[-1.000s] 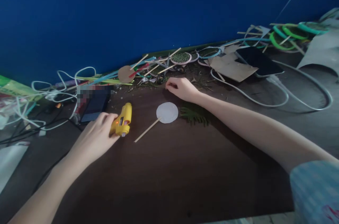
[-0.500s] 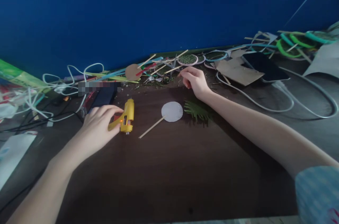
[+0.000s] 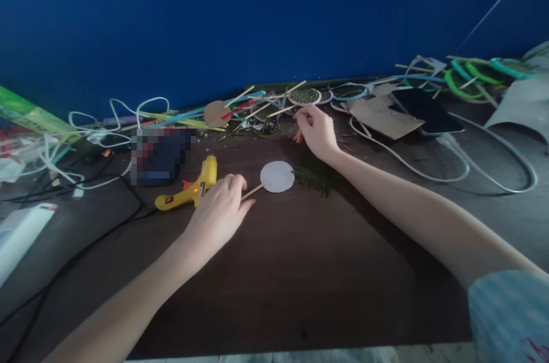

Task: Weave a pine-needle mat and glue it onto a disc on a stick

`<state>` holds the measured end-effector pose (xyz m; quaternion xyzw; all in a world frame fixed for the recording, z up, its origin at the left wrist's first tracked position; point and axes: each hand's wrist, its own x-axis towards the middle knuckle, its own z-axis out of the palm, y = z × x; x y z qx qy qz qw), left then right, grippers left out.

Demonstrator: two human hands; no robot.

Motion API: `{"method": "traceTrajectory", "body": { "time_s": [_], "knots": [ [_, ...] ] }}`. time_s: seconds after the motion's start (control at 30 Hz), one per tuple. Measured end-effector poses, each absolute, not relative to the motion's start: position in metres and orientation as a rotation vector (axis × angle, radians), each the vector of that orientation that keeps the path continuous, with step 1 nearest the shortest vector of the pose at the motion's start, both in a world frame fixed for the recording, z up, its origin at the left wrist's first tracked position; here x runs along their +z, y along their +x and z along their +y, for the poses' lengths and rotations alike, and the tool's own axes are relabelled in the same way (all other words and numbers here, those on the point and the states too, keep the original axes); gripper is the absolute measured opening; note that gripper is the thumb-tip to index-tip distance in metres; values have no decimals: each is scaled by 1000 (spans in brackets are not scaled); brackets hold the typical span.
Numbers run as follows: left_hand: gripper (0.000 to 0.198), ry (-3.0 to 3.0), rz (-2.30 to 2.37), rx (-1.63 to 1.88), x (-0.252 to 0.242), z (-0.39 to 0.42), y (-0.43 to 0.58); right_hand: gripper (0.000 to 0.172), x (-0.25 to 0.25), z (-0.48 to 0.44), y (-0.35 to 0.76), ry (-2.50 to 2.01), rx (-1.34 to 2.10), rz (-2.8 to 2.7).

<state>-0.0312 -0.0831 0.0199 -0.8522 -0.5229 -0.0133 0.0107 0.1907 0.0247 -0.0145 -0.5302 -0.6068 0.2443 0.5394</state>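
My left hand (image 3: 223, 200) has its fingers curled round the thin wooden stick (image 3: 254, 191), with the thumb below it. The stick's far end meets a white paper disc (image 3: 277, 176) lying flat on the table. Just left of that hand, a yellow glue gun (image 3: 184, 196) rests on its side with a small orange light on it. My right hand (image 3: 316, 131) hovers beyond the disc with fingers drawn together; what is between them, if anything, is hidden. Below it lies a dark green fern-like leaf (image 3: 315, 177), partly in shadow.
Scissors (image 3: 281, 110), a brown cardboard disc (image 3: 215, 114) and several sticks lie along the blue wall. A phone (image 3: 424, 111) on a white cable rests beside cardboard (image 3: 381, 114) at right. Black cords (image 3: 86, 237) and a white box (image 3: 26, 237) are at left.
My left hand has let go of the glue gun, which now lies on the table, and moved right to the stick. My right hand has barely moved.
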Motion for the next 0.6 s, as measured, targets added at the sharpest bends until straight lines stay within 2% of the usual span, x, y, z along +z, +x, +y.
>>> {"method": "traceTrajectory", "body": {
  "time_s": [0.07,0.17,0.43,0.6],
  "knots": [
    [9,-2676,-1690,35,20,-82,-35,9,-15,23,190,-1270,494,-1507],
    [11,-2707,-1762,36,25,-82,-37,7,-14,22,187,-1276,456,-1518],
    [11,-2634,-1822,-534,47,-87,-45,11,-25,37,184,-1151,623,-1294],
    [12,-2708,-1899,-782,50,-90,-38,9,-21,37,178,-1156,873,-1059]
  ]
}}
